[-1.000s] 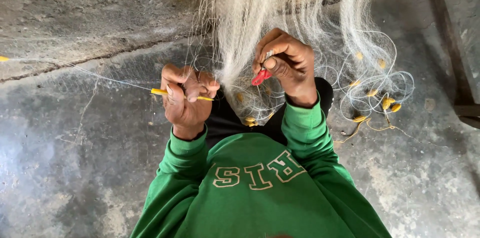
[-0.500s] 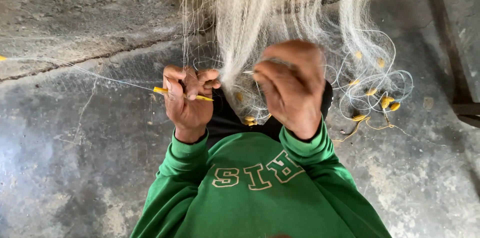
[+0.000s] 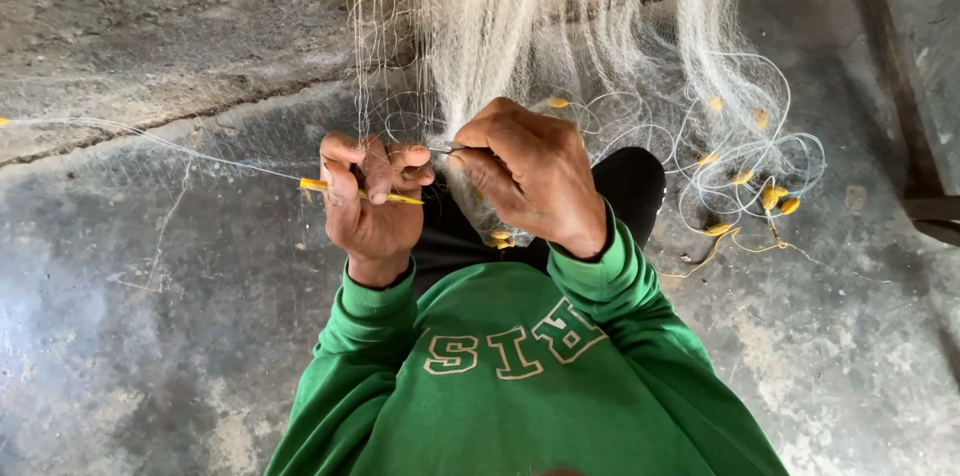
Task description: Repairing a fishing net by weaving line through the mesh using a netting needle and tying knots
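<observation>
A pale fishing net (image 3: 500, 26) hangs down in front of me in a thick bunch. My left hand (image 3: 368, 198) grips the net's edge line together with a thin yellow netting needle (image 3: 405, 199) that sticks out on both sides of the fist. My right hand (image 3: 530, 171) is closed beside it, pinching a small thin tool or strand (image 3: 445, 148) against the mesh. The two hands almost touch. I wear a green sweatshirt (image 3: 520, 376) with pale letters.
Coils of clear line with several small yellow floats (image 3: 770, 198) lie on the concrete floor (image 3: 150, 336) to the right. A taut line (image 3: 150, 141) runs off left. A dark wooden frame (image 3: 910, 86) stands at the far right.
My right hand, which held something red a second ago, has turned over and moved left toward my left hand; the red thing is out of sight. The left hand stayed put.
</observation>
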